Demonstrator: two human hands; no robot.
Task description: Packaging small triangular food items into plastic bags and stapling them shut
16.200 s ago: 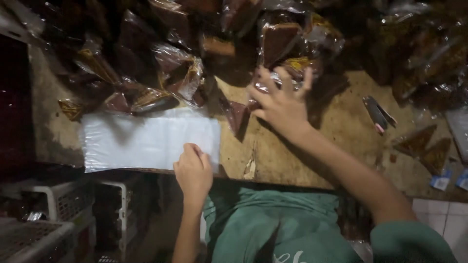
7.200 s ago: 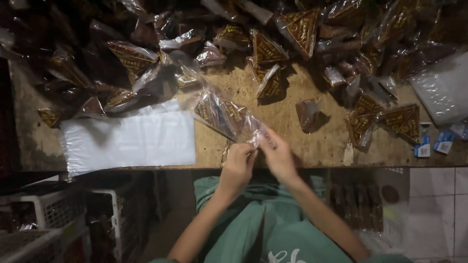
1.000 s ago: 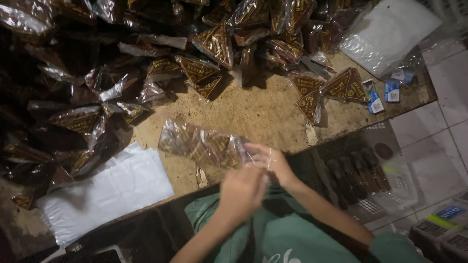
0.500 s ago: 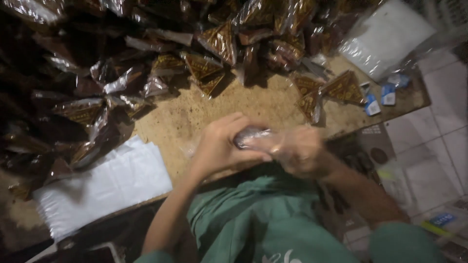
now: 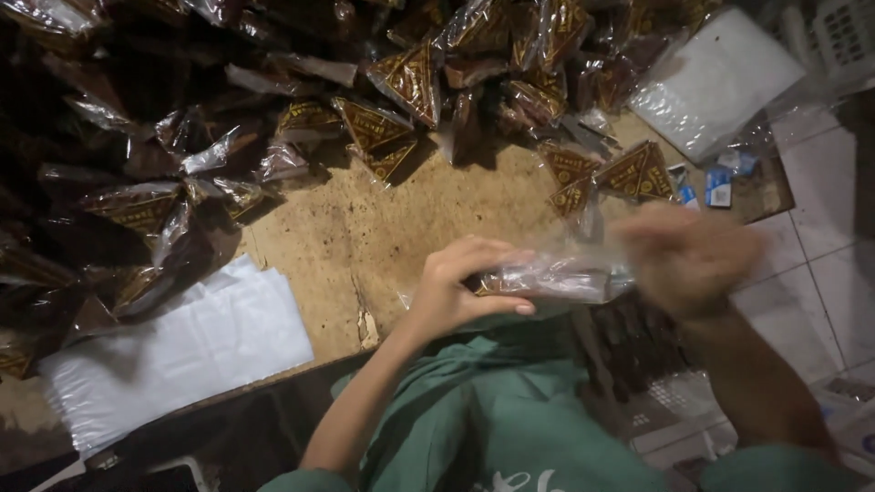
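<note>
Seen from above, the left hand (image 5: pixel 460 287) pinched one end of a clear plastic bag (image 5: pixel 556 276) between thumb and fingers, holding it above the near edge of a worn wooden table (image 5: pixel 401 228). The right hand (image 5: pixel 688 255), blurred, was at the bag's other end; its grip could not be told. Triangular brown packets (image 5: pixel 383 132) were heaped at the table's far side, and flat white bags (image 5: pixel 182 351) lay to the left.
</note>
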